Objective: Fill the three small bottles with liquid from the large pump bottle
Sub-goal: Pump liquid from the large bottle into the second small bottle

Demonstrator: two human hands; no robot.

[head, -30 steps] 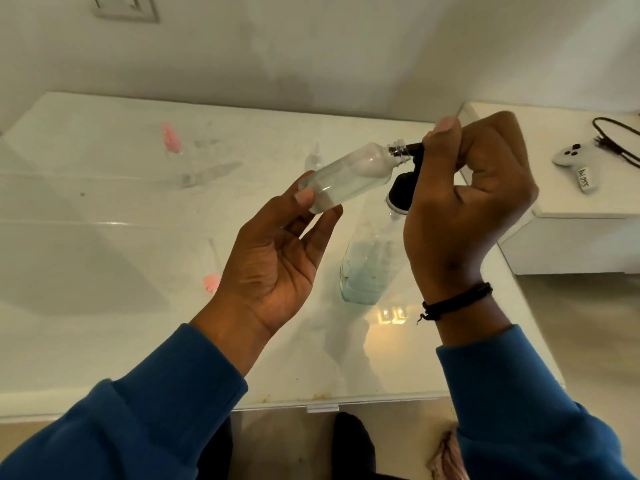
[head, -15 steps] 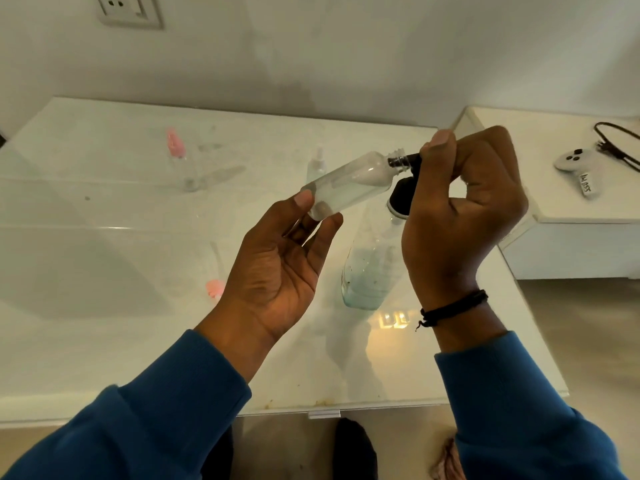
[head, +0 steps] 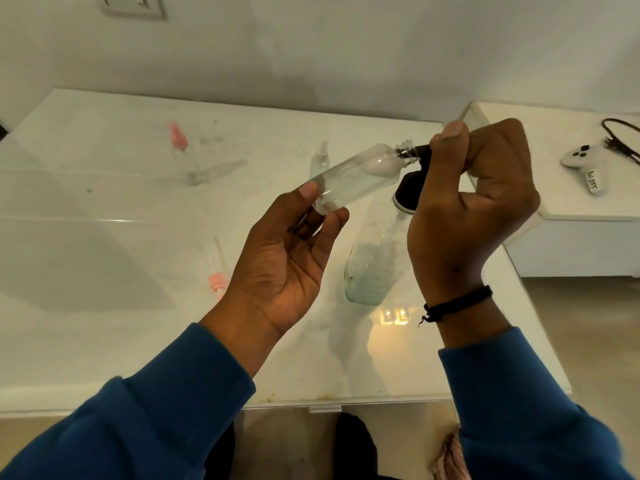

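Note:
My left hand point(head: 291, 251) pinches the base of a small clear bottle point(head: 360, 178), tilted with its open neck toward the right. The black nozzle of the large pump bottle point(head: 374, 258) meets that neck. My right hand point(head: 474, 202) grips the black pump head point(head: 410, 188), thumb on top. The large bottle stands on the glass table point(head: 138, 341) with pale liquid in its lower part. A small bottle with a pink cap point(head: 180, 154) stands at the back left. Another clear small bottle point(head: 320, 159) stands behind my left hand. A pink cap with its tube point(head: 218, 271) lies left of my left wrist.
A white side unit point(head: 588, 202) at the right carries a white game controller point(head: 585, 164) and a black cable point(head: 620, 136). A wall socket point(head: 133, 5) sits at the upper left. The table's front edge runs just above my sleeves.
Both hands and the small bottle have kept their pose on the pump. The view has shifted slightly; nothing else has moved.

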